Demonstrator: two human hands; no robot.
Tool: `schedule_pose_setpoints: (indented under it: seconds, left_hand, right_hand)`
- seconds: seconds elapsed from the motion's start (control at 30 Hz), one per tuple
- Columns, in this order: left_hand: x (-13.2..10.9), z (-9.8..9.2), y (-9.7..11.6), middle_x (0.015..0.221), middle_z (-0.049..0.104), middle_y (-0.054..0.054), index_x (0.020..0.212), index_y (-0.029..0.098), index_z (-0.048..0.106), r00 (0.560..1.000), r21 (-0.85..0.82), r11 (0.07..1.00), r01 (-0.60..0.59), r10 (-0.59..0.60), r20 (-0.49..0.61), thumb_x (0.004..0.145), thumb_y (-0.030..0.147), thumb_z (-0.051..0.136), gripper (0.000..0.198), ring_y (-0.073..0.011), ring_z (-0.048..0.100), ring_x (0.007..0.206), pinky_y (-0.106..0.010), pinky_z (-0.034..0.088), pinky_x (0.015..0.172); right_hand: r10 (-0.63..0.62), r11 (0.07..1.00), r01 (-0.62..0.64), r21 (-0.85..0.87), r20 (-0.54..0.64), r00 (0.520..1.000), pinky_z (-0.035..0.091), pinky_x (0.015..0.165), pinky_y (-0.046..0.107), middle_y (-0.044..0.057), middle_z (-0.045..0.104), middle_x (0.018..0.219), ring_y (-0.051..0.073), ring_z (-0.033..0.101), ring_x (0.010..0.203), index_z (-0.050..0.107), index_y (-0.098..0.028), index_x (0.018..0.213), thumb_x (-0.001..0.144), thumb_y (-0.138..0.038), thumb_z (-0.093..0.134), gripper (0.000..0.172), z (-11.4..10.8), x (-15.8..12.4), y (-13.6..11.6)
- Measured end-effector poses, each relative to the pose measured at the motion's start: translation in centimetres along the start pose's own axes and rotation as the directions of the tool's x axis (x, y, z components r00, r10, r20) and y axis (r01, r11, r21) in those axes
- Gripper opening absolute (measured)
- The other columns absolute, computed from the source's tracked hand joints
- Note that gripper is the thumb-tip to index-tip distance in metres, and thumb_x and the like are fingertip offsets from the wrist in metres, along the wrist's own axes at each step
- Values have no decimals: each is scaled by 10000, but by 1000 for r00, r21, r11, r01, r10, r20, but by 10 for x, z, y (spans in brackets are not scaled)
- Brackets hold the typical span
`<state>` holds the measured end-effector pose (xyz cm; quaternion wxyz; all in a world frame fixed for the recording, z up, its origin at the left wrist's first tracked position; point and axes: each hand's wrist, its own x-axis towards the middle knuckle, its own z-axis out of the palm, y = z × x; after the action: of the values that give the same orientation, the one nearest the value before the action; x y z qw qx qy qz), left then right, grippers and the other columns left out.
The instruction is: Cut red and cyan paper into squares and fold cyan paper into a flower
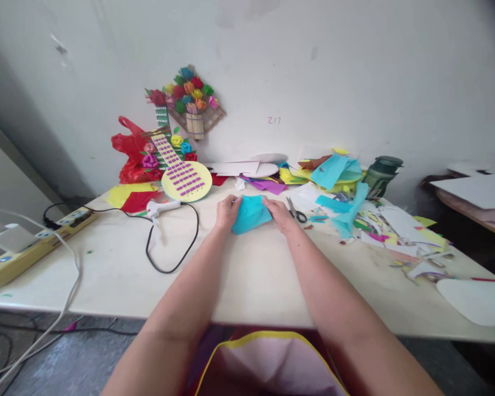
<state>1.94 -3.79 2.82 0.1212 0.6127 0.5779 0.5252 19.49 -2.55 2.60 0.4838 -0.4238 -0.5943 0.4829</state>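
Note:
Both my hands hold a piece of bright blue crepe paper by its two sides, over the middle of the white table. My left hand pinches its left edge, and my right hand grips the upper right corner. The sheet tilts toward me and looks slightly wrinkled. Black-handled scissors lie just right of my right hand. To the left of my left hand rests a white hot glue gun with its black cord looped on the table.
A guitar-shaped paper craft leans at the back left near a red plastic bag. Paper scraps and a dark green bottle crowd the right. A yellow power strip with cables lies along the left edge.

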Motion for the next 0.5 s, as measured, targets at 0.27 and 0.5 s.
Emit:
schedule_pose_setpoints:
  seconds: [0.27, 0.5]
  left_hand:
    - [-7, 10, 9, 518, 434, 30, 611, 185, 482, 955, -137, 978, 154, -183, -234, 809, 407, 439, 301, -110, 418, 541, -228, 319, 558]
    - [-11, 13, 14, 522, 450, 21, 628, 202, 444, 910, -185, 949, 255, -300, -286, 822, 406, 405, 284, -129, 443, 557, -241, 328, 566]
  right_hand:
    - [203, 917, -257, 305, 198, 959, 474, 503, 288, 53, 646, 644, 172, 597, 576, 601, -170, 766, 642, -538, 623, 390, 14, -6, -5]
    - [187, 927, -193, 321, 49, 981, 499, 569, 314, 42, 690, 771, 197, 622, 675, 629, -185, 837, 508, -406, 750, 414, 42, -13, -8]
